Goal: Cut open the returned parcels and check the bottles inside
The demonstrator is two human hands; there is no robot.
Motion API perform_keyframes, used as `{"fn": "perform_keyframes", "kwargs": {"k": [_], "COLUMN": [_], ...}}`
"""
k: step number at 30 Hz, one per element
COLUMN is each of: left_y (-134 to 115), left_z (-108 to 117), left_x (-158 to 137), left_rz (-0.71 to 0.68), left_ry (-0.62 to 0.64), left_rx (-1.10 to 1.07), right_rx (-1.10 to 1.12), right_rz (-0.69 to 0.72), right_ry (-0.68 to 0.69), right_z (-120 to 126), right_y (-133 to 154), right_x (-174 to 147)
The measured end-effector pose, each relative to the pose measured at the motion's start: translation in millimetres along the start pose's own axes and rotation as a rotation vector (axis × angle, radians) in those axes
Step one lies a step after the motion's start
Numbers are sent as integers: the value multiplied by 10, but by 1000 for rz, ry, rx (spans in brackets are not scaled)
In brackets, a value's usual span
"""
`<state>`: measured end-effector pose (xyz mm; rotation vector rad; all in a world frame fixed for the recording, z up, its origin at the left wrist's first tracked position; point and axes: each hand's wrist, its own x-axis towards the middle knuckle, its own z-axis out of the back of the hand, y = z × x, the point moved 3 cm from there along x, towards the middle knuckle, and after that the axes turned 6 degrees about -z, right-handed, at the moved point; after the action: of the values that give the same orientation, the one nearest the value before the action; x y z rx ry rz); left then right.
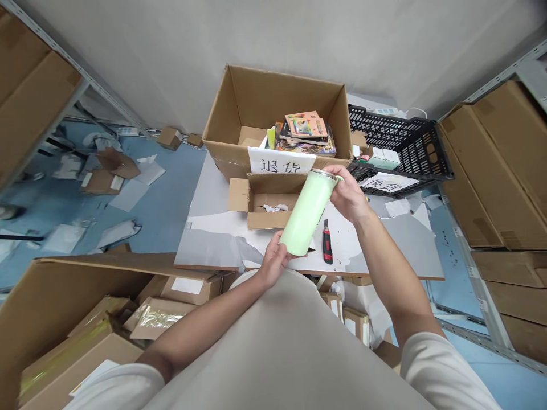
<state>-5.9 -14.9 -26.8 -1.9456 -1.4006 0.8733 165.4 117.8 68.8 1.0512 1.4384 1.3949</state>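
Note:
A light green tumbler (309, 213) with a metal rim is held tilted above the table's front part. My left hand (274, 259) grips it at the base, fingers closed around the bottom end. At the top, my right hand (347, 193) is closed on the rim and the small loop there. Just behind the tumbler sits an opened small cardboard box (268, 221) with crumpled white paper (276, 208) inside. A red and black utility knife (327, 245) lies on the table to the right of the tumbler.
A large carton (231, 154) with books (305, 126) stands at the back of the table (209, 239). Right of it is a black plastic crate (421, 151) with small boxes. Parcels fill a big carton (102, 263) at lower left. Shelved cartons (478, 171) flank the right.

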Motion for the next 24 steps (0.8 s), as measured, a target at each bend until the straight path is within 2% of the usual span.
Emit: {"fn": "perform_keyframes", "kwargs": {"k": [3,9,15,18,21,24], "left_y": [33,63,122,99,1,-55], "left_z": [-50,-61,-94,-4,226,432], "left_x": [-17,-48,-28,44,111,127], "left_rz": [86,167,168,158,55,-136], "left_ry": [40,17,30,75,132,119], "left_rx": [-74,-80,-64,-13,217,732], "right_rx": [47,108,65,43,-32,-136], "right_rz": [-18,-61,-64,-4,108,206], "right_ry": [71,148,22,-43,-161,-318], "right_z": [7,72,92,117,203,314], "right_y": [-1,-74,-85,-36,4,-63], "right_x": [-35,-74,-91,-127,-233,-438]}}
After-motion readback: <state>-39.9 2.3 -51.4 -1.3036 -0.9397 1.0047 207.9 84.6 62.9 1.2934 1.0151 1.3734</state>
